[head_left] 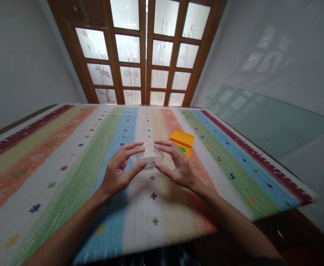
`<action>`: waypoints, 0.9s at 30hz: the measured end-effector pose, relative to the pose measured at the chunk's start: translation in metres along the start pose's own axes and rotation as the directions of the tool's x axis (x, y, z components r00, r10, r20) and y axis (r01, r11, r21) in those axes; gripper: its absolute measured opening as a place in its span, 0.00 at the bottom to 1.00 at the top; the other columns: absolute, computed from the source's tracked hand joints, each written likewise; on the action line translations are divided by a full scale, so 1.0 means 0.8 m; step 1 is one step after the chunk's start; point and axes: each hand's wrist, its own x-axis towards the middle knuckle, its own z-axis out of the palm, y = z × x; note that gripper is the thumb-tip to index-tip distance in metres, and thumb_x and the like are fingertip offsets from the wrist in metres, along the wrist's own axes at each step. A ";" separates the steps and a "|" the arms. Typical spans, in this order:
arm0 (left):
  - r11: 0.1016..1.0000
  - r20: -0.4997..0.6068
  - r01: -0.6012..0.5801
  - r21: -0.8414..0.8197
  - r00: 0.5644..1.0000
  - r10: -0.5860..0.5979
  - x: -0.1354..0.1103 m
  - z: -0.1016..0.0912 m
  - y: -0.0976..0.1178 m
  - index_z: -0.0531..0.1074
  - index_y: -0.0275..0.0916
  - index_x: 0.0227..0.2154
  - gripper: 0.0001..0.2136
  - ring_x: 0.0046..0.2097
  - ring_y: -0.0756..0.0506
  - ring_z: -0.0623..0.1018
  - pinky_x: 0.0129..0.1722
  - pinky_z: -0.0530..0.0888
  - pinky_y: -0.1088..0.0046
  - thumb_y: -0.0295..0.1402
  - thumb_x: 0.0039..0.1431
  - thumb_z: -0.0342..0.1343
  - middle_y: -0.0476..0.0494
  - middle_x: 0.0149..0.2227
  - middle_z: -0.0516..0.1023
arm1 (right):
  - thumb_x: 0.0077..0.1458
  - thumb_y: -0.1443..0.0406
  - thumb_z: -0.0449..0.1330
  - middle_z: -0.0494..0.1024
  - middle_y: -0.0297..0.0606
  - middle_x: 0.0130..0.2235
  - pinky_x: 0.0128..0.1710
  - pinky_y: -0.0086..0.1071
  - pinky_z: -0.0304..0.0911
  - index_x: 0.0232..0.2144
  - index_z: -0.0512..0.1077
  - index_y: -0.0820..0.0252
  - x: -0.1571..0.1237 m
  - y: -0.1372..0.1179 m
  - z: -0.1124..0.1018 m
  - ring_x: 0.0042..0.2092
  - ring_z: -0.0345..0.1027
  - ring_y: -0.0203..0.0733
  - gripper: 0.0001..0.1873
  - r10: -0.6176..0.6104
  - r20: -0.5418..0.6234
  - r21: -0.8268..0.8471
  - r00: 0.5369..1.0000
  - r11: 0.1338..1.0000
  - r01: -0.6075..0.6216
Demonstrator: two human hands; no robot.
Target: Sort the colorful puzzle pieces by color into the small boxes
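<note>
Between my two hands is a small clear plastic box, held above the tablecloth. My left hand grips its left side, thumb below and fingers along the top edge. On the opposite side my right hand holds it the same way. The see-through plastic makes its contents hard to tell; another clear edge shows beneath it at the left. Just beyond my right hand lies an open orange case with small green pieces in it, partly hidden by my fingers.
A striped, patterned tablecloth covers the table. Its near edge runs close to my body. Behind the table stand wooden doors with frosted panes. A wall with a pale glass-like panel borders the right side.
</note>
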 end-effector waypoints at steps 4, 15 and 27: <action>0.997 0.018 0.032 0.070 0.999 -0.033 0.003 -0.006 -0.010 0.78 0.44 0.50 0.16 0.61 0.37 0.73 0.63 0.70 0.54 0.36 0.59 0.66 0.37 0.60 0.74 | 0.62 0.60 0.63 0.74 0.43 0.56 0.54 0.46 0.71 0.59 0.66 0.49 0.004 0.012 0.004 0.56 0.70 0.48 0.24 0.077 0.010 0.053 0.997 0.996 -0.077; 0.941 0.058 0.035 0.335 0.997 -0.057 0.010 -0.020 -0.036 0.72 0.41 0.56 0.19 0.62 0.39 0.74 0.65 0.68 0.53 0.40 0.64 0.59 0.37 0.62 0.74 | 0.60 0.62 0.66 0.77 0.42 0.55 0.58 0.48 0.66 0.52 0.73 0.52 0.028 0.052 0.009 0.56 0.71 0.48 0.18 0.067 0.123 -0.049 0.990 0.997 -0.061; 0.910 0.092 0.060 0.411 0.990 -0.107 0.010 -0.020 -0.052 0.73 0.41 0.53 0.17 0.62 0.37 0.74 0.64 0.68 0.49 0.42 0.65 0.57 0.36 0.63 0.72 | 0.62 0.59 0.63 0.76 0.45 0.58 0.62 0.50 0.59 0.52 0.75 0.52 0.023 0.075 0.014 0.61 0.67 0.49 0.16 0.108 0.197 -0.062 0.975 0.993 -0.097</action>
